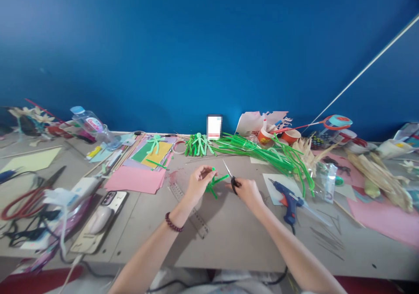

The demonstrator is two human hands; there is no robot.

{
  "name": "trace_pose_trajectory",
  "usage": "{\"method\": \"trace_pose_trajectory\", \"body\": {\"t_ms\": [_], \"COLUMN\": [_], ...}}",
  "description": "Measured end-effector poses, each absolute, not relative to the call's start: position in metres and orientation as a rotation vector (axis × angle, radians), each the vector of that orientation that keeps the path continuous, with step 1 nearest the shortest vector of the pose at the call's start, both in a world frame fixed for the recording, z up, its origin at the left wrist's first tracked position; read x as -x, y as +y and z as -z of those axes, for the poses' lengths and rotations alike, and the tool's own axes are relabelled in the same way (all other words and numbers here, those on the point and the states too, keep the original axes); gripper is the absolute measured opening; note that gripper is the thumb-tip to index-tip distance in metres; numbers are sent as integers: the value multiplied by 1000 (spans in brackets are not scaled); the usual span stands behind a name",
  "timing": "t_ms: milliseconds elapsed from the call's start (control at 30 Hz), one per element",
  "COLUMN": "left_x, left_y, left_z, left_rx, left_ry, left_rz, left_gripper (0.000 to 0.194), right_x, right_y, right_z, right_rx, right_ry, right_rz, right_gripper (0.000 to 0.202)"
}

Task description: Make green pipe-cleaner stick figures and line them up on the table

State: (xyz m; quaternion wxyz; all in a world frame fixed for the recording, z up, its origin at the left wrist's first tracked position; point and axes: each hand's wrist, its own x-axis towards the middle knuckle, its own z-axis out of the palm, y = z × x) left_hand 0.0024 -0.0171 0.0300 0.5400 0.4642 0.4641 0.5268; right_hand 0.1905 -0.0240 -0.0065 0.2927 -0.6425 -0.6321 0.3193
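My left hand (pixel 200 181), with a beaded bracelet on the wrist, pinches a small bright-green pipe cleaner figure (pixel 213 187) whose limbs stick out below and to the right. My right hand (pixel 248 192) grips a pair of small scissors (pixel 233 181) with black handles. The blades point up and away, just right of the figure and apart from it. Beneath my left forearm a clear ruler (pixel 191 213) lies on the table. Behind my hands stand several finished green pipe cleaner figures (pixel 199 144), and a bundle of long green pipe cleaners (pixel 262 154) lies to their right.
A blue hot glue gun (pixel 288 200) rests on white paper at right. Pink paper sheets (pixel 135 179), a phone (pixel 98 224), large red-handled scissors (pixel 29 198) and a plastic bottle (pixel 93 123) are at left. A blue wall (pixel 209 58) closes off the back of the table.
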Motion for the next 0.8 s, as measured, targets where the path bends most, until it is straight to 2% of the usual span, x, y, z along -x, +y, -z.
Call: {"method": "trace_pose_trajectory", "body": {"t_ms": [367,800], "left_x": [-1,-6], "left_y": [-17,-17], "left_z": [-36,-28], "left_rx": [-803,-805], "left_ry": [995,1002], "left_rz": [-1173,-1149], "left_gripper": [41,43], "right_x": [-193,-198], "right_y": [-21,-18], "right_z": [14,20], "right_rx": [1873,1815], "right_ry": [-1849,-1835], "right_rz": [-493,-737], "right_gripper": [18,20]}}
